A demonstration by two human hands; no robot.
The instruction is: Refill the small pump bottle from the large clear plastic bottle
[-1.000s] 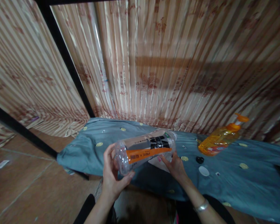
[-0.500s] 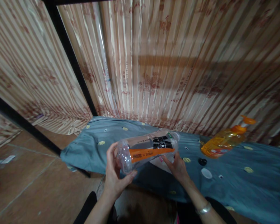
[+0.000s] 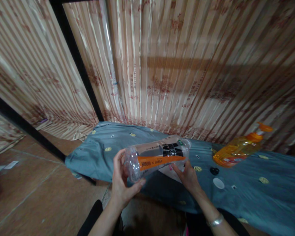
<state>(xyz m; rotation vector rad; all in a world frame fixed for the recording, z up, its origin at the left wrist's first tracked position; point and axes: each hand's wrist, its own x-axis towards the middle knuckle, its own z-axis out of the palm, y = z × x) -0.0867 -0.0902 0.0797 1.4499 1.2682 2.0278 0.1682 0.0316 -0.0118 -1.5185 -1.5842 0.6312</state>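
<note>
A clear plastic bottle [image 3: 157,157] with an orange, black and grey label lies sideways between my hands, above the blue-green cloth. My left hand [image 3: 124,180] is wrapped round its left end, thumb below and fingers behind. At the right end, my right hand [image 3: 186,177] grips the underside; some of its fingers are hidden by the bottle. Beneath the bottle, next to my right hand, is a whitish flat piece with a pink mark [image 3: 170,172]. To the right of that hand lie a small black cap [image 3: 214,170] and a white disc [image 3: 218,183].
A pump bottle of orange liquid [image 3: 237,150] rests on the cloth-covered surface [image 3: 93,164] at the right. Black metal posts [image 3: 76,59] rise at the left. A striped curtain [image 3: 162,72] hangs behind. Brown floor [image 3: 39,186] with some white slips [image 3: 11,165] shows at left.
The view has shifted very slightly. Both hands keep the same hold on the bottle, and nothing else has visibly moved.
</note>
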